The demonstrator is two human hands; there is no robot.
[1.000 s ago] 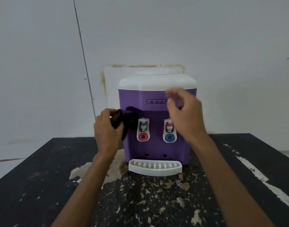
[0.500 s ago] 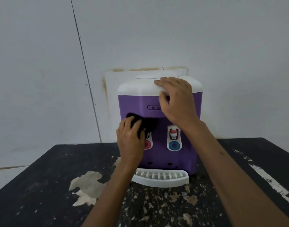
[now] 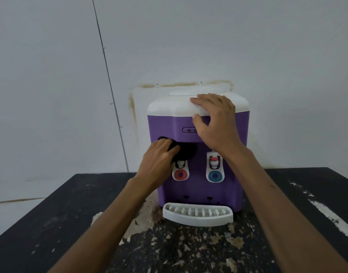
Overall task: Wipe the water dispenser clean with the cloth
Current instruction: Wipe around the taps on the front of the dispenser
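Open table (image 3: 50, 223) is left on either side of the dispenser (image 3: 198, 192), and the space above its white top is unblocked up the wall (image 3: 188, 36). The wall is set behind the dispenser; the gap between them cannot be judged. The front approach is narrowed by two forearms and by the tray (image 3: 197, 213) jutting out at the base. The upper front edge is covered by the right hand (image 3: 214, 123). The left of the recess is filled by the left hand (image 3: 159, 156) and the cloth (image 3: 186, 152); the right tap (image 3: 214, 161) is left reachable between the arms.
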